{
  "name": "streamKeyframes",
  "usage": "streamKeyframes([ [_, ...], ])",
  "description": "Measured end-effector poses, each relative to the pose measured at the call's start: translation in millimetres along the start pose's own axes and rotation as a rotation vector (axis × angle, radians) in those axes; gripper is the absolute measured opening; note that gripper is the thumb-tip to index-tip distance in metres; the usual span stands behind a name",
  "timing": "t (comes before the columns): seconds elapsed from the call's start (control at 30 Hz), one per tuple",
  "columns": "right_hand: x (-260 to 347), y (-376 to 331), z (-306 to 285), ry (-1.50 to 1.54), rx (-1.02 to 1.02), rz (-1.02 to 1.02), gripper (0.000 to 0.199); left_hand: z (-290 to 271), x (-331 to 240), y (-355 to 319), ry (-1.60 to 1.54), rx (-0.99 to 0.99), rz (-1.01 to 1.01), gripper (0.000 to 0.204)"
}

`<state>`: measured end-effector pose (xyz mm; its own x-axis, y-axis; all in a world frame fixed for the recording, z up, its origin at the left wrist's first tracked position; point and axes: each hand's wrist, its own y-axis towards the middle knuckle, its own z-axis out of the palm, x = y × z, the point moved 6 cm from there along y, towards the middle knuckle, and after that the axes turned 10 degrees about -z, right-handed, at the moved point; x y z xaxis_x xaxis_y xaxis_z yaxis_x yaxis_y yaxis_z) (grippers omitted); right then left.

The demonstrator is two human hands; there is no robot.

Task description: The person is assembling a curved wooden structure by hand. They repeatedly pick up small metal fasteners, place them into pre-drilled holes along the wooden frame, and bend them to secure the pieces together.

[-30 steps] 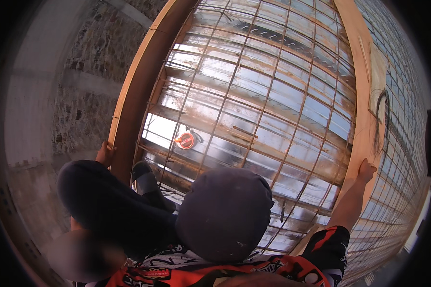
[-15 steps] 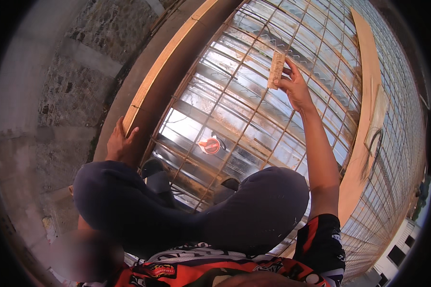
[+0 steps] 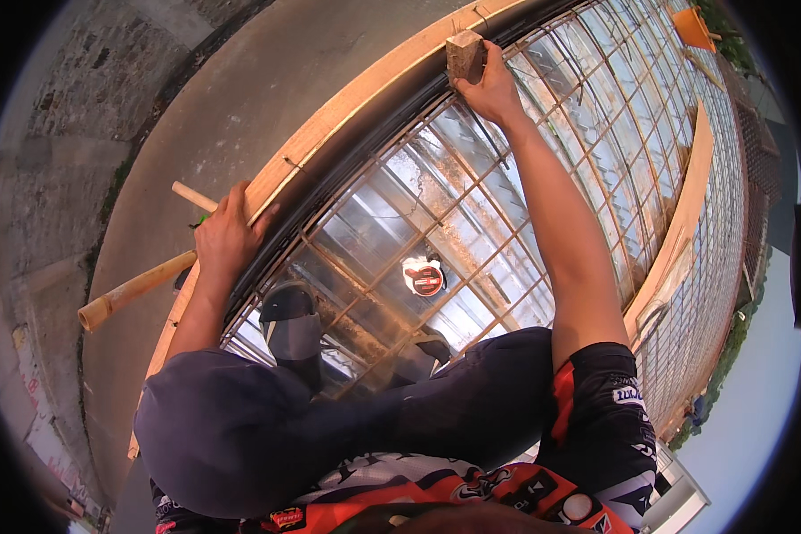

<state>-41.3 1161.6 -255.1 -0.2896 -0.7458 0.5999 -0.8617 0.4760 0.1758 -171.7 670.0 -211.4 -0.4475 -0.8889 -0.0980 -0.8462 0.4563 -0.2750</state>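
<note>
Up at the far edge, my right hand [image 3: 491, 87] grips a short wooden block [image 3: 465, 55] between thumb and fingers. The block is upright beside the long wooden edge board [image 3: 356, 111]; I cannot tell whether they touch. My left hand [image 3: 227, 233] is closed over the same board nearer to me, fingers across its top. A rusty rebar mesh [image 3: 392, 289] lies below my arms over shiny corrugated metal decking [image 3: 351, 227]. Between my feet and my right forearm, a round red-and-white object [image 3: 424, 278] shows under the mesh.
Two bamboo poles [image 3: 138, 289] stick out past the board at my left hand. Beyond it the surface drops to a lower concrete strip [image 3: 187, 160]. A long plank [image 3: 676, 222] lies on the mesh at right; an orange container [image 3: 692, 28] is far right. Bent nails [image 3: 294, 164] poke from the board.
My right hand has carried the wooden block from over the mesh leftward and up to the edge board. My left hand still holds the board. The view has turned, bringing the bamboo poles into sight.
</note>
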Motion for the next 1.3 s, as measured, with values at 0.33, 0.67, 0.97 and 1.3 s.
streamKeyframes([
  [0.33,12.4,11.0,-10.5,-0.262,0.043,-0.063,0.079,-0.3,-4.0,2.1,0.0,-0.03,0.015,0.068],
  [0.67,-0.6,15.4,-15.3,-0.218,0.087,-0.057,0.082,1.9,-1.3,2.8,-0.003,-0.044,0.022,0.066],
  [0.97,-16.7,8.5,-30.4,-0.335,0.059,-0.092,0.078,6.7,-0.2,3.2,0.012,-0.047,0.03,0.067],
  [1.3,-14.5,20.7,-42.9,-0.365,-0.097,-0.094,0.079,-3.5,-0.3,-0.1,-0.032,-0.026,-0.003,0.067],
])
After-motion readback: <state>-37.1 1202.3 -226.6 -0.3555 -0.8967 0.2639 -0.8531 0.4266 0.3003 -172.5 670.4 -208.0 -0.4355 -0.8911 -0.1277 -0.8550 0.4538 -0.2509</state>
